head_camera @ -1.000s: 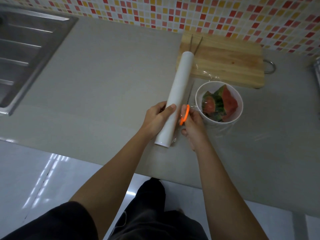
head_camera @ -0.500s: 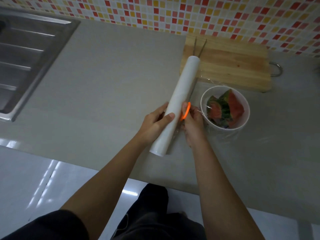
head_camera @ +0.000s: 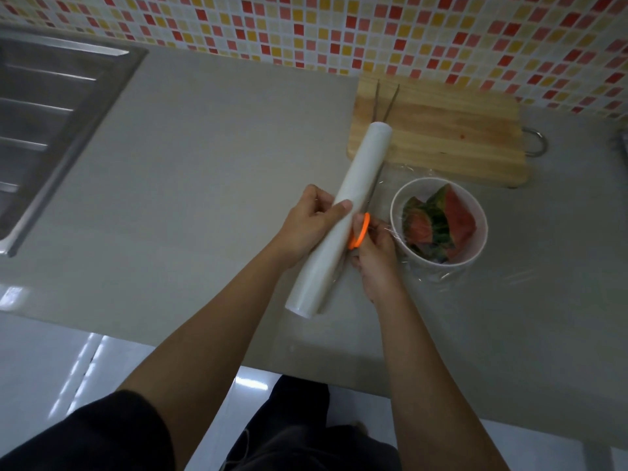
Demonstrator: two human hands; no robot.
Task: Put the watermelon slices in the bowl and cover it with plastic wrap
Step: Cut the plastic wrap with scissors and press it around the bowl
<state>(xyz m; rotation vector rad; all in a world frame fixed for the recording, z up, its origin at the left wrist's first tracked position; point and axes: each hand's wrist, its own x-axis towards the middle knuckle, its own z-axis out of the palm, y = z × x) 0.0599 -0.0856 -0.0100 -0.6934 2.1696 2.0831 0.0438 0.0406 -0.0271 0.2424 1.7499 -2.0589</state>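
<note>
Where the grip falls: left hand (head_camera: 306, 229) curls round the plastic wrap roll (head_camera: 360, 171) near mid-length, thumb lying across the top.
Roll: slants from 7 to 1 o'clock.
Right hand (head_camera: 377, 256): fingers curled on the orange-handled scissors (head_camera: 360, 232), against the roll's 3 o'clock side.
Bowl (head_camera: 477, 246): at 3 o'clock of the right hand, with watermelon slices (head_camera: 455, 219) inside.
Count: one roll, one bowl, one scissors, at least three slices.

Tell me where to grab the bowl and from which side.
Probably cup the bowl by its outer wall, coming from the side opposite the right hand, whose scissors crowd that side; film and watermelon slices fill the top.
</note>
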